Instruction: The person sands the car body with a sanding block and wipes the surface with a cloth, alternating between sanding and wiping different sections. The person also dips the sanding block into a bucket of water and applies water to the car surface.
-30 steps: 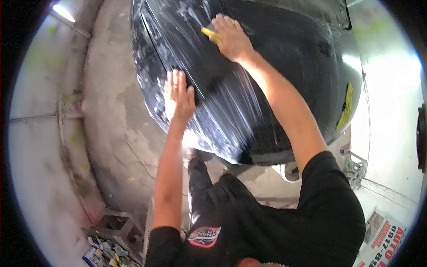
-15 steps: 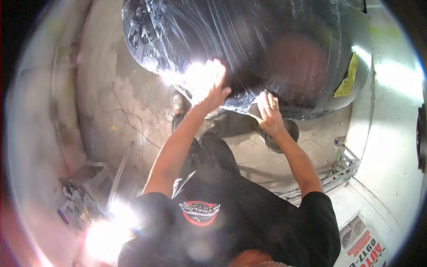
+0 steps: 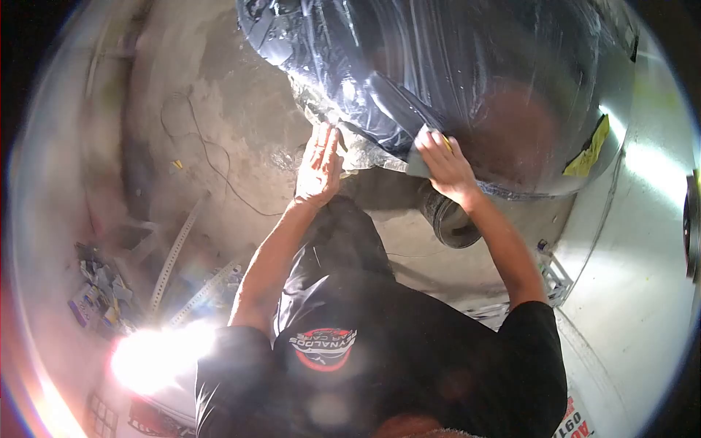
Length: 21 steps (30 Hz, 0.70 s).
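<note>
A dark, glossy curved panel [image 3: 504, 66] fills the upper part of the view, with wet-looking streaks and wrinkled film across it. At the film's lower left edge is my left hand [image 3: 319, 166], its fingers extended and close together, palm toward the panel. My right hand [image 3: 447, 164] grips a grey flat piece [image 3: 418, 165] against the panel's lower edge, with something small and yellow by its fingers. A raised fold of film [image 3: 398, 102] runs up and left from that hand. A yellow-green cloth [image 3: 588, 150] lies on the panel at the right.
Below the panel stands a black bucket [image 3: 454, 223]. A cable [image 3: 212, 157] curves over the floor at left. Perforated metal strips [image 3: 175, 255] and small litter [image 3: 102, 288] lie at lower left, near a bright lamp [image 3: 164, 354]. A metal rack [image 3: 558, 281] stands at right.
The panel appears shifted right in view. My left hand has moved down and left to the film's edge. My right hand has stayed by the lower edge, and a larger fold shows above it.
</note>
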Each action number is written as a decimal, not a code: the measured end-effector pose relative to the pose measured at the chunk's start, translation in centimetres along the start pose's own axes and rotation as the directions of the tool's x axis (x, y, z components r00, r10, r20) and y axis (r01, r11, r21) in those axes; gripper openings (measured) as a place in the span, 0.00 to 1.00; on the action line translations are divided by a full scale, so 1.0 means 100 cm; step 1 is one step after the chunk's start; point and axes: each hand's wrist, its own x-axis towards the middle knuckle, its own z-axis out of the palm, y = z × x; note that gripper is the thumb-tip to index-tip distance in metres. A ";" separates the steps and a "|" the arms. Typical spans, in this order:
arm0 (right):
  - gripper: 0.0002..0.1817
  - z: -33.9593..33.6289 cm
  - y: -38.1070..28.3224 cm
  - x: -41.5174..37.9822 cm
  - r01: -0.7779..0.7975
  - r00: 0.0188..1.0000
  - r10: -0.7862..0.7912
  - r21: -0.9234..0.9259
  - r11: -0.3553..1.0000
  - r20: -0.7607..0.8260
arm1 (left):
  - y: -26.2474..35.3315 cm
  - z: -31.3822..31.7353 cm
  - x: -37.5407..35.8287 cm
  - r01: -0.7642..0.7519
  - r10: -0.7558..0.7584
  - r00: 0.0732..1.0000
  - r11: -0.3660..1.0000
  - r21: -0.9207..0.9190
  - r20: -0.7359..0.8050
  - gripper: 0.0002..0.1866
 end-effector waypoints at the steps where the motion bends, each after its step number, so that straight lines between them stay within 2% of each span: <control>1: 0.32 -0.003 -0.002 -0.007 -0.018 0.994 0.021 -0.029 0.999 0.104 | 0.001 -0.006 -0.001 0.036 -0.036 0.999 0.999 -0.007 0.010 0.35; 4: 0.31 -0.005 0.008 0.039 0.074 0.997 -0.071 0.061 0.995 -0.039 | -0.004 -0.010 0.003 0.042 -0.041 0.999 0.999 -0.032 0.013 0.35; 6: 0.30 -0.023 0.004 0.113 0.039 0.983 -0.042 -0.019 0.999 -0.178 | 0.001 -0.006 0.014 0.017 -0.017 1.000 1.000 -0.023 0.025 0.35; 7: 0.30 -0.025 0.001 0.149 -0.029 0.984 0.026 -0.013 1.000 -0.176 | 0.003 -0.003 0.021 -0.010 0.010 1.000 1.000 -0.024 -0.008 0.36; 8: 0.33 -0.015 0.008 0.177 -0.043 0.944 0.030 -0.032 0.999 -0.329 | 0.003 0.000 0.028 -0.041 0.040 0.998 0.999 -0.020 -0.043 0.37; 9: 0.34 -0.010 0.009 0.194 -0.083 0.940 0.041 -0.111 0.990 -0.338 | 0.004 0.000 0.035 -0.070 0.069 0.995 0.997 -0.019 -0.078 0.37; 11: 0.31 -0.019 0.002 0.191 -0.112 0.948 0.064 -0.139 0.984 -0.312 | 0.003 -0.006 0.046 -0.092 0.090 0.991 0.996 -0.009 -0.100 0.34; 13: 0.32 -0.024 0.004 0.136 -0.065 0.974 0.069 0.022 0.998 -0.217 | 0.002 -0.017 0.056 -0.029 0.026 0.994 0.999 -0.030 -0.106 0.34; 15: 0.33 -0.033 -0.009 0.070 -0.156 0.981 0.162 -0.060 0.986 0.110 | -0.007 -0.023 0.059 -0.052 0.053 0.989 0.999 0.012 -0.140 0.34; 17: 0.34 -0.001 -0.003 -0.008 -0.066 0.997 0.067 0.023 0.998 -0.032 | -0.009 -0.030 0.066 -0.086 0.086 0.981 0.996 0.006 -0.174 0.34; 20: 0.35 -0.021 0.015 0.032 -0.029 0.996 0.032 -0.034 0.999 0.086 | -0.003 -0.035 0.085 -0.123 0.120 0.982 0.992 -0.008 -0.145 0.34; 21: 0.36 -0.050 0.011 0.084 -0.090 0.980 0.101 -0.070 0.993 0.169 | -0.002 -0.032 0.095 -0.131 0.128 0.974 0.991 -0.006 -0.186 0.34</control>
